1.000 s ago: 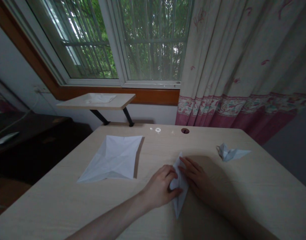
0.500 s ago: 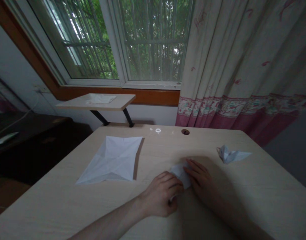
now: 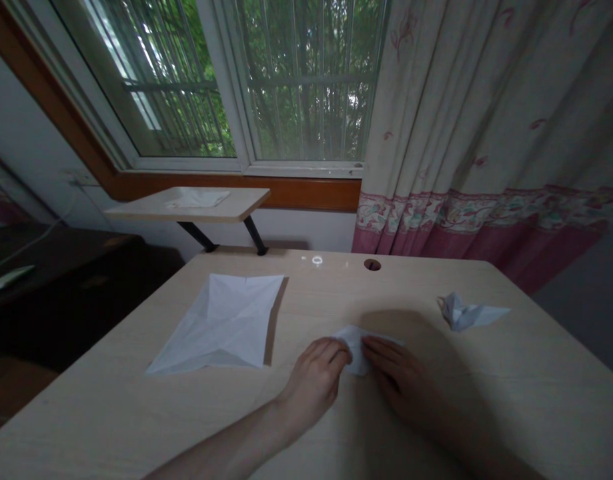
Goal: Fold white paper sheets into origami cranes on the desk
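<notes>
A small piece of folded white paper (image 3: 357,353) lies on the desk between my two hands. My left hand (image 3: 319,370) is closed at its left side, with bent fingers gripping the edge. From the right, my right hand (image 3: 393,373) presses its fingers together on the paper, covering part of it. One pale corner pokes out above the right fingers. To the left is a larger creased white sheet (image 3: 231,320), spread open with raised edges. A folded paper bird (image 3: 469,313) rests at the right of the desk.
The light wooden desk (image 3: 306,300) has a cable hole (image 3: 372,265) near its back edge. A raised side shelf (image 3: 246,200) holds crumpled white paper (image 3: 199,198). Behind stand a barred window and a floral curtain (image 3: 436,167). Dark furniture (image 3: 76,280) is at the left.
The folded paper has turned between my hands, and a corner now shows above the right fingers. My left hand has shifted slightly left and my right fingers have moved lower.
</notes>
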Action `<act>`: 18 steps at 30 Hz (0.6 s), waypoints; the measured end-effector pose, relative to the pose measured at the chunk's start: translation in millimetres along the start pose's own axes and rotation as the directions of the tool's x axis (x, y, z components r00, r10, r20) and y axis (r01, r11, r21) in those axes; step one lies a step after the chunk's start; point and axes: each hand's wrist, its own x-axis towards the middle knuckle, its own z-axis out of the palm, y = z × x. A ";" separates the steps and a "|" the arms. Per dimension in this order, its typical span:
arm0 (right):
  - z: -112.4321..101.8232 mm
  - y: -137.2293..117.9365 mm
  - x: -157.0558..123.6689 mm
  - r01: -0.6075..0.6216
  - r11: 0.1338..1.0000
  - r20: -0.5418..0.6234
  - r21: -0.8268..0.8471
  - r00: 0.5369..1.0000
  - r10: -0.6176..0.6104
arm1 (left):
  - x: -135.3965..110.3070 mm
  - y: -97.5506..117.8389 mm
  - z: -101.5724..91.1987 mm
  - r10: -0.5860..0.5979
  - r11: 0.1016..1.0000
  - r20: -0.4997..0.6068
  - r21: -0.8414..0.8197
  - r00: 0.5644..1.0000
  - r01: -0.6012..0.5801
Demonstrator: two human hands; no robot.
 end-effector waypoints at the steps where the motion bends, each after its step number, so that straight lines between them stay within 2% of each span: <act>1: -1.2 -1.3 -0.1 0.013 1.000 0.001 -0.019 1.000 -0.013 | 0.4 0.0 0.0 -0.016 1.000 0.009 -0.021 1.000 0.016; 6: -5.0 -7.4 0.4 0.064 0.995 0.014 -0.074 0.998 -0.063 | 3.8 5.0 -4.5 -0.070 0.985 0.022 -0.155 0.997 0.072; 13: -1.4 -5.7 2.0 0.055 0.996 -0.014 -0.077 0.998 -0.056 | 4.8 8.9 -5.1 -0.120 0.981 0.050 -0.149 0.992 0.126; 18: 1.9 -1.7 0.1 0.074 0.994 -0.059 -0.075 0.995 -0.078 | 6.7 6.7 -5.6 -0.075 0.990 0.062 -0.117 0.995 0.082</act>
